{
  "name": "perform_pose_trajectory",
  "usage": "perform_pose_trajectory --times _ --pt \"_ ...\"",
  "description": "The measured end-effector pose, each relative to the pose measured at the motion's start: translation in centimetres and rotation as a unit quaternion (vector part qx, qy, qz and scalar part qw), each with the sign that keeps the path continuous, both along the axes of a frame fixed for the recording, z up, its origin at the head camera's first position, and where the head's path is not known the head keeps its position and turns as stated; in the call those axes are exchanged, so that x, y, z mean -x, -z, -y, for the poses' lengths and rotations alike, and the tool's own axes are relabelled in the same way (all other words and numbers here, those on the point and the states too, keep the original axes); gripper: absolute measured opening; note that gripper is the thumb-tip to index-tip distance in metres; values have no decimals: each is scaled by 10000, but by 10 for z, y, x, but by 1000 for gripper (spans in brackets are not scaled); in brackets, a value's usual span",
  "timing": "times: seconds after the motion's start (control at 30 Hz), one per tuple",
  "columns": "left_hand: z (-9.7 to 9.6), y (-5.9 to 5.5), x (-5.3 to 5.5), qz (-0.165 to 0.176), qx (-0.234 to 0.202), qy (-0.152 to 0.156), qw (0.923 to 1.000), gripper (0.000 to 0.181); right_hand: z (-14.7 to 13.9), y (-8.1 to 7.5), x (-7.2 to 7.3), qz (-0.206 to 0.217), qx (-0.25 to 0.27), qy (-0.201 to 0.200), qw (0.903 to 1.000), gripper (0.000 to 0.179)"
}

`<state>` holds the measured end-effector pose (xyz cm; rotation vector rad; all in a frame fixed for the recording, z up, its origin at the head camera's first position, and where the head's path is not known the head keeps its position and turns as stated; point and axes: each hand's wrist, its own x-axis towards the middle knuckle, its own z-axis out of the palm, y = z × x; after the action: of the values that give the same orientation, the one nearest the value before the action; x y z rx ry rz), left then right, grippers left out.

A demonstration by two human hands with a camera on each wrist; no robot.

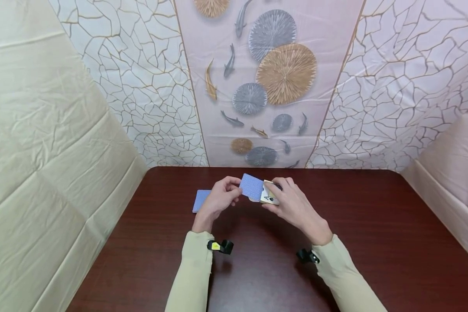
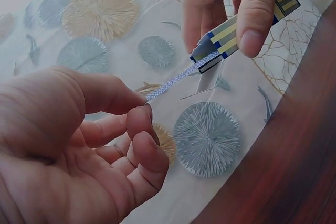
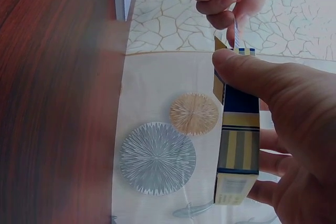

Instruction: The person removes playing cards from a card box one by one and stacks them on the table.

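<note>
A blue-backed playing card [image 1: 251,187] is pinched between thumb and fingertips of my left hand [image 1: 220,197]. Seen edge-on in the left wrist view, the card [image 2: 176,83] reaches into the open end of a card box [image 2: 226,38]. My right hand [image 1: 292,206] grips that box, thumb on one side and fingers on the other. An ace marking shows on the box [image 1: 270,197] in the head view. Its striped side faces the right wrist camera. Both hands are above the table. A stack of blue-backed cards [image 1: 200,201] lies beside my left hand, which partly hides it.
The dark red-brown wooden table [image 1: 257,277] runs back to a patterned cloth wall [image 1: 257,130]. Pale fabric [image 1: 62,173] hangs along the left side, and more pale fabric [image 1: 448,173] hangs on the right. Black straps circle both wrists.
</note>
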<state>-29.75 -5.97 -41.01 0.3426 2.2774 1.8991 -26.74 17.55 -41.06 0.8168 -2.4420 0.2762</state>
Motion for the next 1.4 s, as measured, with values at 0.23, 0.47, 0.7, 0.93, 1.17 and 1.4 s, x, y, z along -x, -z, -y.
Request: perform_pose_trajectory --times 0.23,0.47,0.7,0.93,1.17,1.4 --pt "3 0 2 81 -271 -116 9995 28 -1 2 0 -69 13 25 10000 61" --pt "5 4 6 247 -697 -693 9949 22 4 1 2 -109 35 -89 9999 60" --pt "5 9 10 396 -936 -848 9912 21 3 2 1 -211 72 -125 9997 60" --pt "8 7 12 583 -1225 -1051 9852 22 4 2 1 -171 46 -140 9997 60" --pt "11 9 17 653 -1510 -1210 9789 22 4 2 2 -205 6 -110 9997 61" --pt "19 14 20 762 -1528 -1331 9763 20 3 2 2 -199 37 -161 9997 60"
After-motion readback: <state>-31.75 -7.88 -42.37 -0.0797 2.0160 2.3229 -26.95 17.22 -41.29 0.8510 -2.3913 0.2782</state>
